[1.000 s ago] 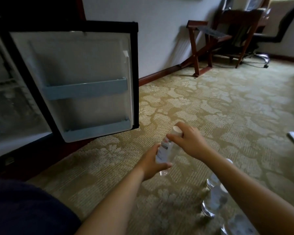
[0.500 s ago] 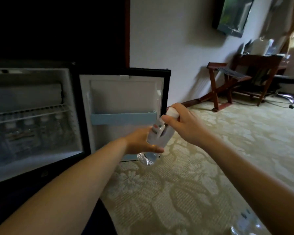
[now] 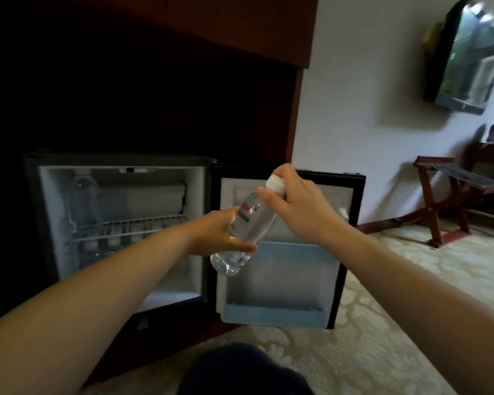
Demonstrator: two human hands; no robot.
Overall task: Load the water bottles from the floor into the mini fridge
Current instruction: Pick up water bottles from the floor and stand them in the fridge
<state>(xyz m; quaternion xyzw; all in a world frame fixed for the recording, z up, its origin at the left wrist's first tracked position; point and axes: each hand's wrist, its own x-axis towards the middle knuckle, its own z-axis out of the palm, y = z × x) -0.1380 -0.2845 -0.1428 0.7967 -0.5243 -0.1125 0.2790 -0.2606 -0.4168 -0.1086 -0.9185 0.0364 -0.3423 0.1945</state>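
We now hold the water bottle [image 3: 251,220] higher, nearer the mini fridge [image 3: 196,195]: left hand [image 3: 211,235] gripping its body, right hand [image 3: 300,209] pinching its cap [image 3: 275,184]. A careless handover could drop it.

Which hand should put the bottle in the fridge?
Probably the left hand: it grips the bottle around its body and is on the side of the open fridge. The right hand only pinches the cap, farther over by the door.
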